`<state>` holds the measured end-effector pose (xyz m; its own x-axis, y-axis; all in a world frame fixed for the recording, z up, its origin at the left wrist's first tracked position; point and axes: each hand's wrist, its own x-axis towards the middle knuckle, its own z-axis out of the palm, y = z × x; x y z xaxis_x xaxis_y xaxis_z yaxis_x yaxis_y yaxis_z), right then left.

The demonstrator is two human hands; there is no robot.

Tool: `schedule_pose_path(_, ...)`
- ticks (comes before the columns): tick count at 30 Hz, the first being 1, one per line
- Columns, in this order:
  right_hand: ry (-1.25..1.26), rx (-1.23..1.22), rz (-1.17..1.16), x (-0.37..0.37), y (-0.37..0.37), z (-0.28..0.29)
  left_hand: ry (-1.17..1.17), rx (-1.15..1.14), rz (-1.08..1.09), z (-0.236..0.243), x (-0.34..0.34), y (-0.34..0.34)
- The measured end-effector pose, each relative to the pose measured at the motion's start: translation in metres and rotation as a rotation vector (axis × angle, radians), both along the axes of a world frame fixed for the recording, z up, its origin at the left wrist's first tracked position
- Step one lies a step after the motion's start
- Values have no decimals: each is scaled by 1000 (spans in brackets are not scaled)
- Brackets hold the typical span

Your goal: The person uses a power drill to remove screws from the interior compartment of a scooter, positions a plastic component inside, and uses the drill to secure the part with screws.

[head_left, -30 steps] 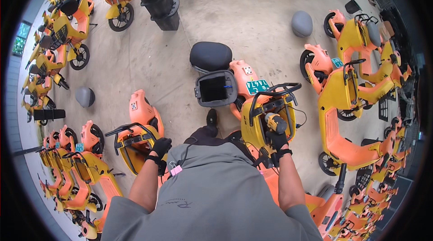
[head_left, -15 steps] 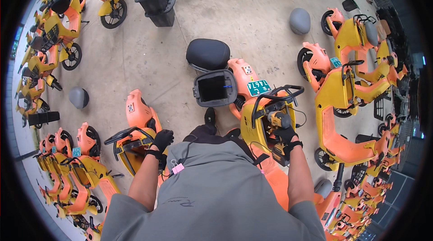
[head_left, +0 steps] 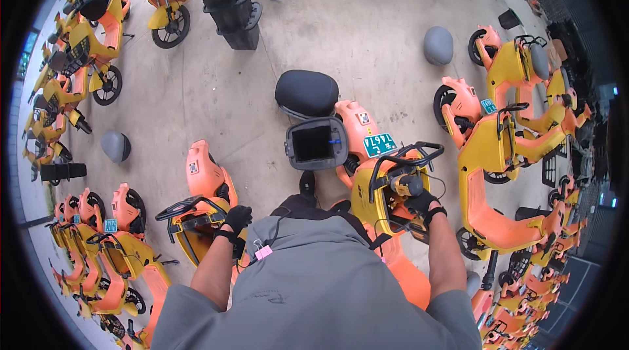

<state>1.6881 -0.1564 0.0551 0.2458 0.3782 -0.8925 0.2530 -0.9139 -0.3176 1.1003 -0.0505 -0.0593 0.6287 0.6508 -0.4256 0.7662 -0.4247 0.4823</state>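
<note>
My right hand (head_left: 421, 202), in a black glove, grips a yellow-and-black cordless drill (head_left: 407, 185). The drill is over the open seat area of an orange-and-yellow electric scooter (head_left: 362, 194), just behind its black rear grab rail (head_left: 429, 147). My left hand (head_left: 237, 218), also gloved in black, is closed beside a second scooter (head_left: 204, 173) on the left. Whether anything is inside its curled fingers is hidden. A grey open tray (head_left: 340, 144) with a dark inside and a small blue item stands behind the right scooter, next to a black seat (head_left: 305, 92).
More scooters (head_left: 478, 173) stand close on the right, with rows on the left (head_left: 124, 245). Grey rounded seats lie on the floor at the right (head_left: 438, 45) and left (head_left: 116, 146). Stacked black bins (head_left: 226, 6) rise at the far side. A cable (head_left: 440, 180) loops beside the right scooter.
The view has shifted, so the surroundings sit slightly lower in the picture. My right hand still grips the drill over the scooter, and my left hand stays closed in nearly the same place.
</note>
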Motion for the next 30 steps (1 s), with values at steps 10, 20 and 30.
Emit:
schedule_pose_path(10, 67, 57, -128, 0, -30, -29, -27, -252, 67, -2, 22, 26)
schedule_pose_path(20, -17, 62, -213, -20, -28, -8, -29, -381, 103, -43, 15, 53)
schedule_pose_path(30, 143, 105, -358, -19, -34, -36, 164, -197, -118, 2, 11, 43)
